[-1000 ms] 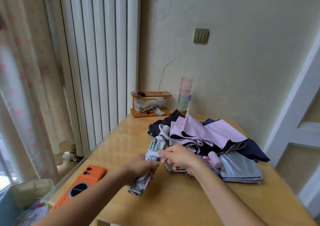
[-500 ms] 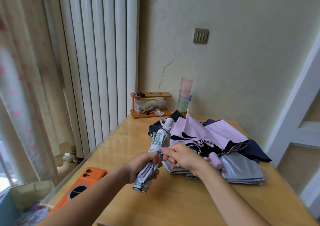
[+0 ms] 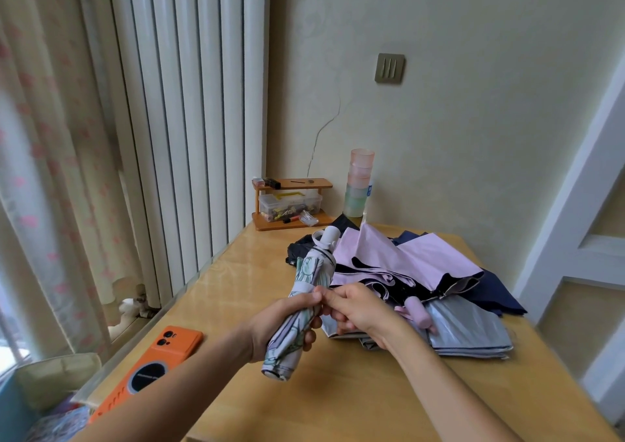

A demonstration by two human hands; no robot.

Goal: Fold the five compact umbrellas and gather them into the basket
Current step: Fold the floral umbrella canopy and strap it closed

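The left hand (image 3: 282, 326) curls its fingers round the rolled flower umbrella (image 3: 314, 271), and the right hand (image 3: 358, 311) pinches its middle. Loose umbrellas (image 3: 419, 259) are piled just behind, with an orange phone (image 3: 162, 350) nearby.

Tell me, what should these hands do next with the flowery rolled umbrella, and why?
Probably secure the roll where it is pinched, so it cannot spring open. The left hand grips the rolled floral umbrella, and the right hand pinches the cloth at its middle. The pink umbrella and the others beside it lie unfolded, waiting.
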